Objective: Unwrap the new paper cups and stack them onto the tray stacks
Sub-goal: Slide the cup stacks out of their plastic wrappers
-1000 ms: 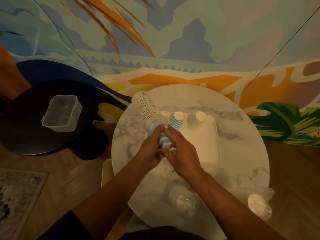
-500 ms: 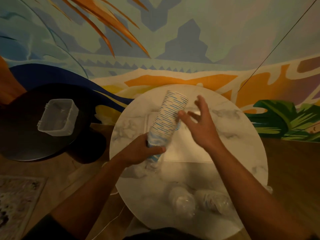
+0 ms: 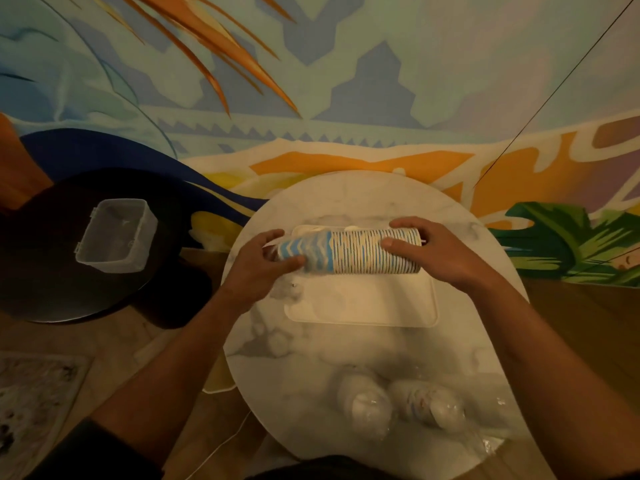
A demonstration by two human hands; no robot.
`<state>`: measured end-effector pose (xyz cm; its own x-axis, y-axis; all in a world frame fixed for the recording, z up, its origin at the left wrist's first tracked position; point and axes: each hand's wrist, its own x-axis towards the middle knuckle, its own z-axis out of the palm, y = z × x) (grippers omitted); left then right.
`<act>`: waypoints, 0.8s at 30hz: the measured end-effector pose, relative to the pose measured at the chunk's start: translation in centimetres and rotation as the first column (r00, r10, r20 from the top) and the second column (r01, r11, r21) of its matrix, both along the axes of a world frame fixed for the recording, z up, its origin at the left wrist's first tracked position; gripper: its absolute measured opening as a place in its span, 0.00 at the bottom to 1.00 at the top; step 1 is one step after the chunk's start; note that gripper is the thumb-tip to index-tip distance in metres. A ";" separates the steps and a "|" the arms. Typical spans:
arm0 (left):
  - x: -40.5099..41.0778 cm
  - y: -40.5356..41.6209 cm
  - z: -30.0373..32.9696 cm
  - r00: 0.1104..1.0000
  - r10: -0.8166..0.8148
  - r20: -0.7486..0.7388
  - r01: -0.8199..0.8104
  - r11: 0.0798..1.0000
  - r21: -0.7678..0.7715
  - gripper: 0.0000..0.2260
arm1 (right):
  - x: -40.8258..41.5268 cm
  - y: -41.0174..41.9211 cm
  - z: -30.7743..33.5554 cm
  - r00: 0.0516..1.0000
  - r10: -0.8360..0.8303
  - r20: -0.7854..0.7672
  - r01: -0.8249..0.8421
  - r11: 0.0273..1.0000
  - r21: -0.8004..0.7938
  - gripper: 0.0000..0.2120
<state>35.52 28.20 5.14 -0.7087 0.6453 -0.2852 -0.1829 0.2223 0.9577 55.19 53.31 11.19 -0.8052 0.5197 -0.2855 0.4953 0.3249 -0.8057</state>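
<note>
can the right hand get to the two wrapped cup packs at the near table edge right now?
Probably not yet: the right hand grips the blue striped cup stack. The wrapped cup packs lie uncovered below its forearm.

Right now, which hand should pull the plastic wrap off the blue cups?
Probably the left hand. It grips the closed bottom end of the cup stack, where the clear wrap seems bunched. The right hand grips the open rim end and can steady the stack over the tray.

I see round marble tabletop [image 3: 467, 344] | white tray [image 3: 360, 306] flat at centre | two wrapped cup sleeves [image 3: 367, 403] [image 3: 429, 403] lying side by side at near edge
</note>
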 end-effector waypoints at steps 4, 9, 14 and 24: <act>0.0 0.4 0.2 0.997 -0.010 -0.073 0.010 1.000 0.003 0.18 | 1.0 -1.1 0.1 0.952 0.247 0.181 -0.254 0.967 0.021 0.22; 0.9 1.5 0.5 0.988 -0.034 -0.152 0.032 0.999 -0.014 0.13 | 0.5 -2.8 -0.9 0.871 0.413 0.267 -0.434 0.901 0.019 0.30; 1.8 2.5 1.1 0.959 0.000 -0.284 -0.022 0.997 -0.076 0.11 | -0.1 -5.2 -2.7 0.910 0.364 0.200 -0.381 0.923 0.049 0.35; 3.5 2.7 -0.2 0.971 0.064 -0.229 -0.090 0.990 -0.105 0.10 | -1.9 -7.2 -4.6 0.955 0.223 0.196 -0.257 0.951 0.173 0.37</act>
<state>39.03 30.93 4.96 -0.8094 0.5586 -0.1812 0.0131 0.3256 0.9454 53.26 46.08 6.59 -0.8604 0.3762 -0.3437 0.5087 0.5931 -0.6241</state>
